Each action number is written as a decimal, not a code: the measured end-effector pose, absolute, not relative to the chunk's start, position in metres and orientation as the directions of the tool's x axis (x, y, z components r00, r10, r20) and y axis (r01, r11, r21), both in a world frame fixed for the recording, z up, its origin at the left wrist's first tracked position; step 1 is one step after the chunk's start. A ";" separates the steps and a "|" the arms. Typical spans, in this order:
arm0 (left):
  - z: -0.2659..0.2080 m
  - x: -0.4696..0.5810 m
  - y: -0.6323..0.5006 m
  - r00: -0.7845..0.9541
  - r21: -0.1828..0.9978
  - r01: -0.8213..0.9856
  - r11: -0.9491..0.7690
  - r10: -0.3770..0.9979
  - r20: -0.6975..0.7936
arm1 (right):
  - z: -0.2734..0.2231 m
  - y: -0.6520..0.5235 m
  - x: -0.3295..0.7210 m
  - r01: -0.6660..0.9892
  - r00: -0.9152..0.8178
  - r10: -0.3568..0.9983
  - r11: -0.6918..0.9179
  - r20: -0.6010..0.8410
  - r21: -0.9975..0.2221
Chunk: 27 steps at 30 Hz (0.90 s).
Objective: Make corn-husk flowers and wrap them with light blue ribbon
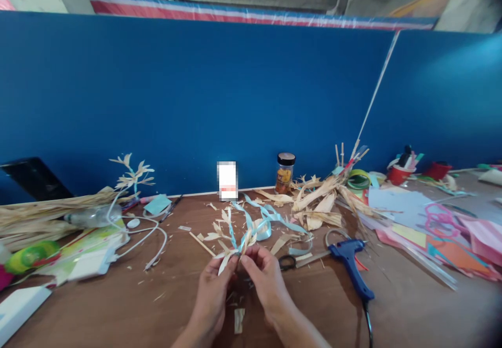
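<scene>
Near the table's front, my left hand (pixel 214 291) and my right hand (pixel 270 282) meet, fingertips pinched together. Between them is a pale dried-husk flower (pixel 224 230), its stem wrapped in light blue ribbon. A loose length of light blue ribbon (pixel 263 230) trails behind the fingers across the table. The exact spot gripped is partly hidden by the thumbs. Just right of my right hand lie scissors (pixel 287 262) with a dark handle loop. Farther right rests a blue glue gun (pixel 349 259) with a black cord.
A similar husk flower (pixel 135 178) stands at the back left, near a plastic bottle (pixel 94 216) and white cable. Dried husks (pixel 319 201) and a black-lidded jar (pixel 285 173) sit behind. Coloured paper (pixel 408 207) covers the right. A blue partition (pixel 196 92) closes the back.
</scene>
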<state>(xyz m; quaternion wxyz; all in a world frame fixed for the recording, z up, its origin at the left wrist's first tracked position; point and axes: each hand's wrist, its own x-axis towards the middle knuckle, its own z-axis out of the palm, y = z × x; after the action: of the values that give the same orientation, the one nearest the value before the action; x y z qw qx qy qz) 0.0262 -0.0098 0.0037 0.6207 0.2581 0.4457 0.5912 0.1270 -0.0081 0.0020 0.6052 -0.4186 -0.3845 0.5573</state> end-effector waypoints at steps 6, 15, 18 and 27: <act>0.001 0.025 -0.010 -0.020 0.791 -0.578 0.201 0.965 -0.260 | 0.004 -0.010 0.126 -0.325 0.061 0.998 0.016 -0.004 -0.946; 0.001 0.025 -0.008 0.038 0.767 -0.604 0.218 0.969 -0.245 | 0.002 -0.009 0.125 -0.307 0.088 0.996 0.029 0.001 -0.951; 0.000 0.025 -0.008 0.061 0.768 -0.607 0.205 0.976 -0.211 | 0.001 -0.008 0.125 -0.319 0.081 0.997 0.029 0.003 -0.947; -0.001 0.025 -0.007 0.135 0.751 -0.615 0.241 0.970 -0.201 | -0.002 -0.009 0.125 -0.323 0.091 0.996 0.045 0.016 -0.945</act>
<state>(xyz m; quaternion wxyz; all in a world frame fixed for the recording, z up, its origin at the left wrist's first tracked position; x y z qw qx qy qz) 0.0247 -0.0068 -0.0014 0.7079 0.2572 0.3453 0.5598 0.1251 -0.0091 -0.0019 0.6046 -0.4244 -0.3963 0.5452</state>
